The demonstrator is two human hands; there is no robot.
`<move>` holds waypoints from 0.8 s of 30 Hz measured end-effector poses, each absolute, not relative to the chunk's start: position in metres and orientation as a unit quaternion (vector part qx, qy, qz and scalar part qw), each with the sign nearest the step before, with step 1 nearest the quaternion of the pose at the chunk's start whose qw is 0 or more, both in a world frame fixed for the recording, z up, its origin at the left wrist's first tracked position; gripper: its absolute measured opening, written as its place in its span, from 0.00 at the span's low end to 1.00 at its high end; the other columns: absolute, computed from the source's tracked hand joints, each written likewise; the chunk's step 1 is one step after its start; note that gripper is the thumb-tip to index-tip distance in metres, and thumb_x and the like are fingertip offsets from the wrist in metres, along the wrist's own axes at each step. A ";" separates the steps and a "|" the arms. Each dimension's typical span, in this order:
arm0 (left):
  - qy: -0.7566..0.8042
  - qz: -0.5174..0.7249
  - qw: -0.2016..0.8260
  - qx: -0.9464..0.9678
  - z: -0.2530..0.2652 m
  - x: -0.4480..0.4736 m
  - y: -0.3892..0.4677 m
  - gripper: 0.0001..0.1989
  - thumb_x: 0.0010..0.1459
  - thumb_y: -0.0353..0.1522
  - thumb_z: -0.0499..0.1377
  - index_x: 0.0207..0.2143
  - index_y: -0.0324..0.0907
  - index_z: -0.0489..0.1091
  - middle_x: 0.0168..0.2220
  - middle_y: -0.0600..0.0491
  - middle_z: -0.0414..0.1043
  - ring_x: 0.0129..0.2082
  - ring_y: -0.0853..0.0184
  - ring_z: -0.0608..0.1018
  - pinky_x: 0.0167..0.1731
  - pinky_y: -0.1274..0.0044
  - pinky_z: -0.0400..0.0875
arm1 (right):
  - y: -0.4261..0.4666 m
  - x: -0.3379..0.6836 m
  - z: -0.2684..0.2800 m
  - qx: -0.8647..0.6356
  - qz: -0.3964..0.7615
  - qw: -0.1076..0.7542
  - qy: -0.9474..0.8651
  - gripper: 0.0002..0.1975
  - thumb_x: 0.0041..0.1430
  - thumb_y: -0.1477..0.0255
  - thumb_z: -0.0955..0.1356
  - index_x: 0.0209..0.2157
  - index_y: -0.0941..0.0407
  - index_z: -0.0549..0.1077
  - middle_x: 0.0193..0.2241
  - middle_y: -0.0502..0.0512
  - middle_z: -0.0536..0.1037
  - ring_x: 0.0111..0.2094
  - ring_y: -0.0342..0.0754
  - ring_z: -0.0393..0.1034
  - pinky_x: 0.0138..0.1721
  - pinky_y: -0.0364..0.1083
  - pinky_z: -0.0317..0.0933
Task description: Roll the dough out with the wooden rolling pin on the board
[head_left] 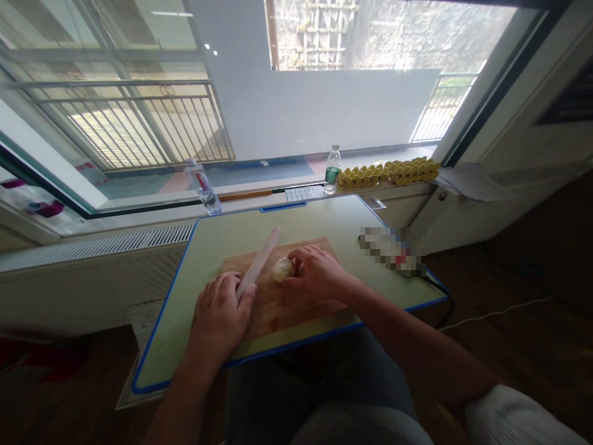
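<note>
My left hand (222,309) is closed around the near end of a knife (259,262). Its long pale blade points away and to the right above the board, and the handle is hidden in the palm. With the fingers and thumb of my right hand (319,270) I grip a whitish round vegetable (283,270), which looks like a bulb. It rests on a wooden cutting board (296,309), to the right of the blade and apart from it.
The board lies on a pale green table (176,334) with a blue rim. A pixelated object (389,250) with a black cord sits at the right. Along the windowsill stand two plastic bottles (204,188) (332,170) and yellow egg trays (389,173). A radiator grille (97,247) is at the left.
</note>
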State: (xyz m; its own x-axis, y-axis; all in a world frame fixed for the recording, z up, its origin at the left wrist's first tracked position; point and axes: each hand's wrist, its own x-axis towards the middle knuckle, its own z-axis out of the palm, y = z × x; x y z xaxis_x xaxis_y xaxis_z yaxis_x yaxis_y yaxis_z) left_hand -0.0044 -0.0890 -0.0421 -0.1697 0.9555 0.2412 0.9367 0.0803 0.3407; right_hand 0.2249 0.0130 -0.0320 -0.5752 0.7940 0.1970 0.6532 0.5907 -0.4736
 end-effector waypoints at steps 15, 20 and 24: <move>0.607 0.142 0.105 0.775 -0.001 0.008 -0.044 0.17 0.68 0.48 0.53 0.47 0.50 0.74 0.50 0.51 0.78 0.52 0.55 0.75 0.55 0.63 0.66 | 0.025 0.259 -0.008 -0.487 0.059 0.248 -0.835 0.20 0.70 0.49 0.68 0.37 0.52 0.79 0.40 0.54 0.82 0.45 0.53 0.73 0.44 0.48 0.57; 0.637 0.152 0.088 0.751 0.002 0.012 -0.038 0.26 0.72 0.50 0.42 0.42 0.48 0.75 0.45 0.49 0.79 0.50 0.55 0.76 0.52 0.64 0.67 | 0.010 0.264 -0.018 -0.510 0.069 0.172 -0.840 0.29 0.75 0.49 0.60 0.28 0.53 0.76 0.31 0.53 0.81 0.32 0.47 0.72 0.34 0.47 0.49; 0.655 0.145 0.065 0.739 -0.004 0.019 -0.035 0.26 0.73 0.46 0.42 0.42 0.46 0.77 0.45 0.47 0.81 0.50 0.54 0.77 0.52 0.63 0.67 | 0.003 0.265 -0.019 -0.515 0.069 0.200 -0.831 0.25 0.74 0.50 0.64 0.29 0.53 0.75 0.33 0.51 0.82 0.32 0.46 0.72 0.33 0.47 0.48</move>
